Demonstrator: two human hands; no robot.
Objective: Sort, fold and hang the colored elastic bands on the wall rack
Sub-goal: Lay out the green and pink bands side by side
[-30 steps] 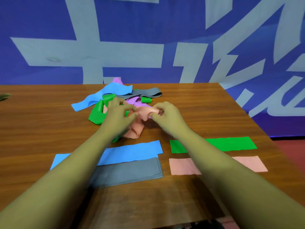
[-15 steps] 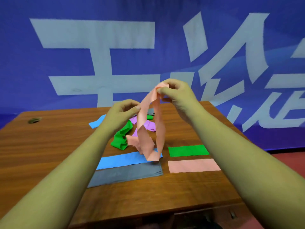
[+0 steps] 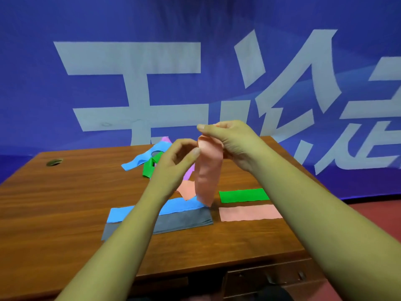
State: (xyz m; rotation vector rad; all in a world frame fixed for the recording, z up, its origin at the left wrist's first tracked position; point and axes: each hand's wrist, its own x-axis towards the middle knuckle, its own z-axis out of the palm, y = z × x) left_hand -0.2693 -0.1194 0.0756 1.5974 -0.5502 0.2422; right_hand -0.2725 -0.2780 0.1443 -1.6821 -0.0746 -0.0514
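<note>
- Blue banner [image 3: 65, 29] fills the background of the head view. In front of it stands a wooden table [image 3: 65, 203] with a round cable hole [image 3: 54, 162] near its far left corner.
- The right hand [image 3: 230, 140] is raised above the table. Its thumb and curled fingers pinch the top of a pink band [image 3: 207, 177], which hangs down as a doubled strip with its lower end just over the near bands.
- The left hand [image 3: 173, 161] is curled with its thumb tip at the band's left edge. Whether it actually grips the band cannot be told.
- Four folded bands lie flat near the front edge: a blue folded band [image 3: 121, 213], a grey folded band [image 3: 182, 220], a green folded band [image 3: 243, 195] and a pink folded band [image 3: 249, 212].
- A loose pile [image 3: 138, 161] of blue, green and purple bands waits farther back.
- The step in hand looks like folding. The likely next move is to square the hanging halves and lay them on the pink folded band. No wall rack is in view.
- Large pale characters run across the banner, but they are cropped and cannot be read with confidence. The bands show no labels.
</note>
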